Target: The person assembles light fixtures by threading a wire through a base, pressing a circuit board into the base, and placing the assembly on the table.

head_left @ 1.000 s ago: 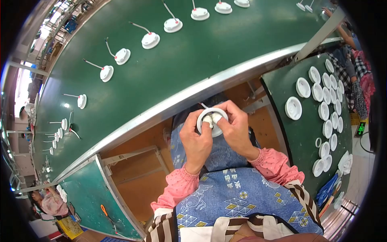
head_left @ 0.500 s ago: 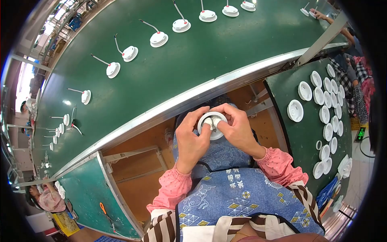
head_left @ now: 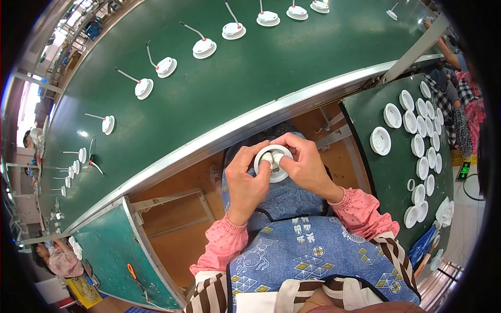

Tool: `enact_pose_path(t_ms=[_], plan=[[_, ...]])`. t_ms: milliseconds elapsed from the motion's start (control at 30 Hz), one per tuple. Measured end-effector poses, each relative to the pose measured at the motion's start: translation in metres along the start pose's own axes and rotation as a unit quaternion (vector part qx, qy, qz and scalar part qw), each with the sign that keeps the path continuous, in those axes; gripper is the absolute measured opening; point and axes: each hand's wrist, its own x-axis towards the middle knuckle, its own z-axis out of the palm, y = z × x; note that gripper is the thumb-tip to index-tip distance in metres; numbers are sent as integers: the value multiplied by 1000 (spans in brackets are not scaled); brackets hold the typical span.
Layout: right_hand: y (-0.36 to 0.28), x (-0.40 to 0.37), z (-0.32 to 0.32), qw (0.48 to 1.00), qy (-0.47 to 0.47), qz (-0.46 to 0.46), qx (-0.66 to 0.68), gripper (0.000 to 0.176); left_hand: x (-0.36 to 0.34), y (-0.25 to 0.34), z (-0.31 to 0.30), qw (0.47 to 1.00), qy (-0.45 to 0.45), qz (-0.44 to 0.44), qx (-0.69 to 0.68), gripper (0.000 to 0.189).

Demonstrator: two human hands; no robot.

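Above my lap, a round white housing (head_left: 278, 176) is held between both hands. My left hand (head_left: 247, 182) grips its left side, and the covered thumb presses inside the ring. From the right, my right hand (head_left: 307, 168) wraps round the rim, its thumb also inside. White coverings hide both thumb tips, and the palms hide part of the rim. On the green table beyond, several white round lamps with wires stand in a curved row, one lamp (head_left: 204, 48) among them straight ahead.
At the right, a side table (head_left: 360, 112) bears several white housings, one (head_left: 380, 141) nearest me. A metal table edge (head_left: 235, 128) runs in front of my hands. Orange-handled scissors (head_left: 131, 271) lie at lower left. A co-worker's arm (head_left: 448, 51) is at upper right, another person (head_left: 61, 260) at lower left.
At the far upper right, the co-worker's hand has moved, and a white piece by it no longer shows clearly. My hands keep nearly the same hold. The view has shifted slightly.
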Motion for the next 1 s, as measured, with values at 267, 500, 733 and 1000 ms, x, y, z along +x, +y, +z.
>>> enact_pose_path(t_ms=[267, 500, 733, 1000], plan=[[-12, -2, 3, 996, 0, -38, -83, 24, -3, -3, -1, 999, 15, -2, -31, 27], [-8, -3, 8, 994, 19, -67, -87, 25, -1, -2, 4, 999, 23, -17, -40, 29], [-24, 4, 1, 999, 29, 14, 28, 22, -6, 12, -9, 958, -48, -131, -250, 46], [-23, 1, 6, 999, 23, 8, 22, 24, -8, 9, 0, 977, 5, -116, -178, 36]])
